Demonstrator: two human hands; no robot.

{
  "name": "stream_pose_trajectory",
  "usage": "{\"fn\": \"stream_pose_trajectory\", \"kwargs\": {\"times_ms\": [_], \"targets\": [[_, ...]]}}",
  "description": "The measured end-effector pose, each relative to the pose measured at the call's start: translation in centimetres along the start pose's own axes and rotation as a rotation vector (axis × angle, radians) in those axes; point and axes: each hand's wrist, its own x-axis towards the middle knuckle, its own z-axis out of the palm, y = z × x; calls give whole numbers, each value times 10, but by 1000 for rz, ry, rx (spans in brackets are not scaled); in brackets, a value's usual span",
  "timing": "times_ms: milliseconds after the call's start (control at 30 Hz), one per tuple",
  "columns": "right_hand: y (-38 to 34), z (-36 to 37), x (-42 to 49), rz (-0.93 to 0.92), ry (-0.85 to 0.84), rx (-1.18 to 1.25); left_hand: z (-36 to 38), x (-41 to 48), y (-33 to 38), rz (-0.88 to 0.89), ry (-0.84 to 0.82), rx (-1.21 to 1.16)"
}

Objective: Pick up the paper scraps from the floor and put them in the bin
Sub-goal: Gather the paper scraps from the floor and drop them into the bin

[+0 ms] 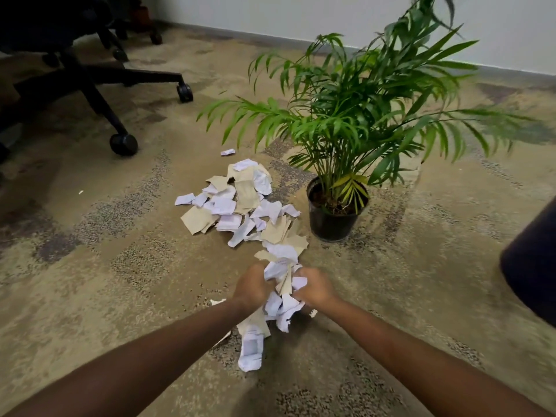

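A heap of white and tan paper scraps point(237, 200) lies on the carpet in the middle of the view. My left hand point(251, 285) and my right hand point(316, 288) press together around a bunch of paper scraps point(282, 278), held just above the floor. More scraps hang and trail below the hands point(251, 347). One small white scrap point(227, 152) lies apart, beyond the heap. A dark rounded object point(532, 266) at the right edge may be the bin; only part of it shows.
A potted palm in a black pot point(331, 224) stands right of the heap, its fronds spreading wide. A black office chair base with castors point(123, 144) sits at the upper left. A white wall with grey skirting point(270, 37) runs along the back.
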Motion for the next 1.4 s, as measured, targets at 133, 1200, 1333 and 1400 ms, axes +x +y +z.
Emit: {"fn": "stream_pose_trajectory", "kwargs": {"times_ms": [133,1200,1333,1400], "targets": [[3,-33,-10,-6,46,51,2,-3,25,18,9,-35],[120,-398,-164,131,1299,327,71,-80,395,208,-377,-846],[143,-398,-165,290,1061,164,91,-88,432,171,-429,-890],[145,-399,-164,307,1018,161,100,-92,447,189,-461,-862]]}}
